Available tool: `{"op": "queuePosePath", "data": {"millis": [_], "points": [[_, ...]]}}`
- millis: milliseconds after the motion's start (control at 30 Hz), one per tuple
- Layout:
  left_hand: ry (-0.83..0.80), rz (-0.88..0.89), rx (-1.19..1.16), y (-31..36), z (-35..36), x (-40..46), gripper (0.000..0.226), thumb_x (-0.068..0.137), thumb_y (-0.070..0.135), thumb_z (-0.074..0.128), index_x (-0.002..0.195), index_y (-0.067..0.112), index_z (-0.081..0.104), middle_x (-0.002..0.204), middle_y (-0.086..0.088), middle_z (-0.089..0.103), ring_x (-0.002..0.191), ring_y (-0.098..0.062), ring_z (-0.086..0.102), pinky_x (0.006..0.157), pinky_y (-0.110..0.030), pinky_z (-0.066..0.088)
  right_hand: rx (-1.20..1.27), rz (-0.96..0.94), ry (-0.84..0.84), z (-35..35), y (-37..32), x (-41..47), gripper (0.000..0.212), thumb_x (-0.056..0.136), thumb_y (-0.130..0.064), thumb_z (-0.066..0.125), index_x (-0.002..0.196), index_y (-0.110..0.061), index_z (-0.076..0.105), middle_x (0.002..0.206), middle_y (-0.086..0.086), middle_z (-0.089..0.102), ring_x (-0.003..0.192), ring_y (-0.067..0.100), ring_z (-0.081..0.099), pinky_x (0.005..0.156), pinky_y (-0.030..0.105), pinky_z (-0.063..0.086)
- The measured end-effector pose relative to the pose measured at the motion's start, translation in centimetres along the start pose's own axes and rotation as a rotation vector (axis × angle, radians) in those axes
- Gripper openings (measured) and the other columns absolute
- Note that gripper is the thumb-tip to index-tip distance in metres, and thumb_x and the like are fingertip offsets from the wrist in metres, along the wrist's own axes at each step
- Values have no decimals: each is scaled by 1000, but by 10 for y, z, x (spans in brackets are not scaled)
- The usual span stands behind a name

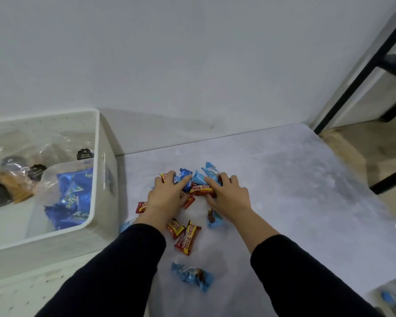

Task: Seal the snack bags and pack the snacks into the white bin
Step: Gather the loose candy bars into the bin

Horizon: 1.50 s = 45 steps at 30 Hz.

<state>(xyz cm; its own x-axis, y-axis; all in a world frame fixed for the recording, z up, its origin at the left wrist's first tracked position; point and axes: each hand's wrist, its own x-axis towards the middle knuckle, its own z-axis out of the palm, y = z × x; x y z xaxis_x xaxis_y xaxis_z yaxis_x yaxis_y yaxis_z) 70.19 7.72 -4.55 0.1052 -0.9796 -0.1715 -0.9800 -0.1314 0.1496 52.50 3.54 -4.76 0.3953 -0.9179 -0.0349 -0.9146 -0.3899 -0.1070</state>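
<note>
Both hands flat-ish over a loose pile of small wrapped snacks on the table (295, 179): left hand (167, 195) spread, fingers (181, 181) splayed across red and blue wrappers at the far side of the pile; right hand (229, 197) also spread, fingertips (212, 182) touching the red beng-beng bar (201, 190) in the middle. Neither hand pinches anything yet, looks like raking/gathering. More pieces lie nearer the person: two red bars (185, 236) between the forearms, a light blue snack (192, 275) closest to the camera, another blue one (214, 218) just beside the right wrist, a red one (141, 207) left of the left hand. The white bin (96, 170) sits on the left, just beside the pile, already holding clear snack bags (16, 175) with dark stickers and a clear tub of blue packets (71, 197). Handling judgement: pieces are light, foil wrappers slick and crinkly, contents probably wafer or chocolate so somewhat crushable, don't squeeze hard. They slide easily on the smooth table, so scooping between cupped palms should work better than picking singles; singles best pinched at the crimped wrapper ends or across the short middle. Risk: a big handful spills pieces on the way to the bin. Whether the bags in the bin are sealed, cannot tell.
</note>
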Motion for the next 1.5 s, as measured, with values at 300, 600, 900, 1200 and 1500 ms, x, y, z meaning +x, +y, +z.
{"op": "queuePosePath", "data": {"millis": [300, 600, 900, 1200, 1500], "points": [[152, -15, -413, 5, 17, 0, 45, 87, 20, 61, 131, 30, 55, 119, 1, 47, 99, -21, 54, 83, -26, 44, 321, 199, -139, -8, -4, 5, 39, 85, -8, 50, 115, -30, 59, 114, 12, 48, 98, 35, 55, 79, 35, 47], [287, -40, -639, 6, -19, -14, 39, 84, 21, 65, 122, 29, 62, 115, 5, 47, 94, -13, 54, 83, -19, 39, 711, 381, 38, -51, -4, -10, 40, 78, 2, 61, 112, -16, 70, 118, 10, 66, 108, 28, 61, 82, 25, 44], [553, 113, -793, -30, -151, -46, 39, 84, 21, 69, 122, 30, 63, 111, 6, 43, 95, -16, 56, 88, -38, 54, 859, 141, 273, -159, -73, 3, 43, 77, 1, 55, 111, -22, 70, 107, 7, 66, 74, 21, 56, 44, 6, 42], [796, -62, -739, -157, -222, -147, 39, 84, 23, 70, 122, 30, 63, 113, 5, 44, 90, -12, 57, 73, -26, 58, 941, -158, 241, -206, -235, -10, 39, 81, 2, 59, 114, -17, 68, 113, 4, 65, 85, 11, 55, 64, 13, 43], [550, -354, -554, -282, -177, -224, 42, 80, 23, 72, 120, 32, 64, 116, -1, 47, 102, -21, 55, 94, -27, 43, 828, -258, -35, -142, -368, -27, 41, 79, 0, 60, 115, -17, 68, 117, 7, 67, 107, 23, 62, 81, 21, 43]]}}
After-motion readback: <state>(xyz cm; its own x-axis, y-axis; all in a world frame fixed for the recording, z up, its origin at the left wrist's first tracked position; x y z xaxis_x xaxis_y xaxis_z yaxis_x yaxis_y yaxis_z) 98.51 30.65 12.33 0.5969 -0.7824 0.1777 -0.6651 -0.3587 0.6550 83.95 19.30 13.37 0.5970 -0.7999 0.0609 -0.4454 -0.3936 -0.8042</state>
